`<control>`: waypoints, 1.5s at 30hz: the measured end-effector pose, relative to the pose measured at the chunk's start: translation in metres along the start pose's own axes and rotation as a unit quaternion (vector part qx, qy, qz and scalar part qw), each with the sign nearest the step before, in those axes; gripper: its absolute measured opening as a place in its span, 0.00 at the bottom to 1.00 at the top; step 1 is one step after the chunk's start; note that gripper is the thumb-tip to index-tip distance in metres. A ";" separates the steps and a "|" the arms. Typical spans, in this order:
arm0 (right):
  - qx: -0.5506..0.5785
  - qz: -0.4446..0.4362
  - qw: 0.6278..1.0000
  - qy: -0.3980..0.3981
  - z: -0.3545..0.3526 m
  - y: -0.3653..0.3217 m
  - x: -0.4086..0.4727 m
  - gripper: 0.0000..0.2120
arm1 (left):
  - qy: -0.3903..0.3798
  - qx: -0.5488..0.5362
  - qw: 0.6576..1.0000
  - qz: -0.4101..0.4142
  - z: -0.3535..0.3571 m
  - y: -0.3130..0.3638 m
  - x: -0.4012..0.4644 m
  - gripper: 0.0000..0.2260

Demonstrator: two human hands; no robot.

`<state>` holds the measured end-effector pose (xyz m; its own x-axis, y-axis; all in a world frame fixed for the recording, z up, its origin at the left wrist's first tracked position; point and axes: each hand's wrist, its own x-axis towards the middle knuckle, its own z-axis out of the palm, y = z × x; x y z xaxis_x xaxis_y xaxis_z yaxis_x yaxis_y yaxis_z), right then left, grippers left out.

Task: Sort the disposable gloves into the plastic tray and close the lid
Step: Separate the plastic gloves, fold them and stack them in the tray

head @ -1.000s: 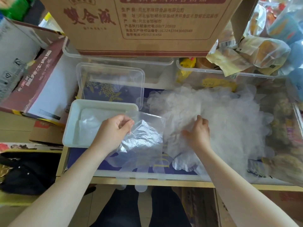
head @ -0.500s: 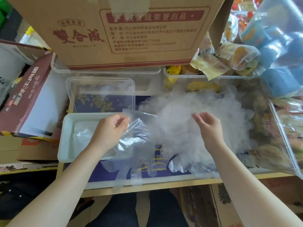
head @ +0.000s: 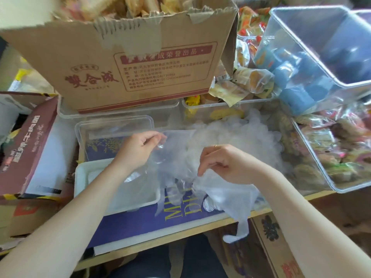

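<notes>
A heap of clear disposable gloves (head: 236, 137) lies on the blue surface, right of a white plastic tray (head: 81, 181) with a few gloves inside. The clear lid (head: 112, 125) lies flat just behind the tray. My left hand (head: 138, 149) pinches the cuff of one clear glove (head: 170, 163) and holds it up above the tray's right end. My right hand (head: 222, 163) pinches another glove (head: 226, 199), whose fingers hang down past the table's front edge.
A big cardboard box (head: 128, 63) stands behind the lid. Clear bins of wrapped snacks (head: 331, 157) crowd the right side, one tilted bin (head: 313, 57) above. A maroon carton (head: 30, 145) sits at the left. The wooden table edge (head: 180, 235) runs below.
Both hands rose from the heap. My left hand lifted its glove up and right, off the tray. My right hand closed on a second glove and pulled it toward me.
</notes>
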<state>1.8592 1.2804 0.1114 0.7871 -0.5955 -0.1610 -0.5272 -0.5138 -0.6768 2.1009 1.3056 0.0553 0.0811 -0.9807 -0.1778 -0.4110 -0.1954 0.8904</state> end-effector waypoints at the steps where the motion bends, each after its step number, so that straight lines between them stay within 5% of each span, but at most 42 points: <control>1: -0.006 0.010 1.000 -0.022 0.003 -0.004 0.003 0.19 | -0.014 -0.024 1.000 -0.002 0.003 0.005 0.000 0.11; 4: 0.012 0.021 0.999 -0.043 0.011 -0.020 0.009 0.16 | -0.067 -0.116 0.990 -0.030 0.013 0.022 -0.005 0.12; 8: 0.054 -0.004 0.992 0.114 0.018 -0.029 0.016 0.07 | -0.190 -0.173 0.965 -0.046 0.023 0.036 -0.020 0.12; 14: -0.012 -0.038 0.972 0.233 0.022 -0.018 0.019 0.04 | -0.246 -0.218 0.942 -0.069 0.015 0.038 -0.032 0.15; 18: 0.029 0.032 0.983 0.178 0.016 -0.019 0.018 0.04 | -0.268 -0.197 0.941 -0.057 0.009 0.045 -0.036 0.17; 21: 0.094 0.033 0.981 0.169 0.013 -0.021 0.018 0.07 | -0.258 -0.144 0.955 -0.007 0.007 0.046 -0.036 0.15; 27: 0.162 0.053 0.956 0.237 0.013 -0.015 0.015 0.09 | -0.093 -0.102 0.982 0.131 0.012 0.044 -0.044 0.10; 33: 0.219 0.028 0.950 0.221 0.013 -0.016 0.015 0.26 | -0.119 -0.083 0.987 0.065 0.018 0.040 -0.043 0.10; 40: 0.181 0.075 0.953 0.230 0.014 -0.014 0.012 0.20 | -0.137 -0.086 0.985 0.063 0.024 0.046 -0.045 0.03; 45: 0.150 0.121 0.957 0.218 0.011 -0.016 0.008 0.06 | -0.091 -0.074 0.990 0.078 0.026 0.045 -0.043 0.06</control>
<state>1.8775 1.2901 0.1130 0.4098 -0.9096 -0.0685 -0.5096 -0.1659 -0.8443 2.0555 1.3386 0.0921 -0.1439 -0.9851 -0.0946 -0.2674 -0.0534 0.9621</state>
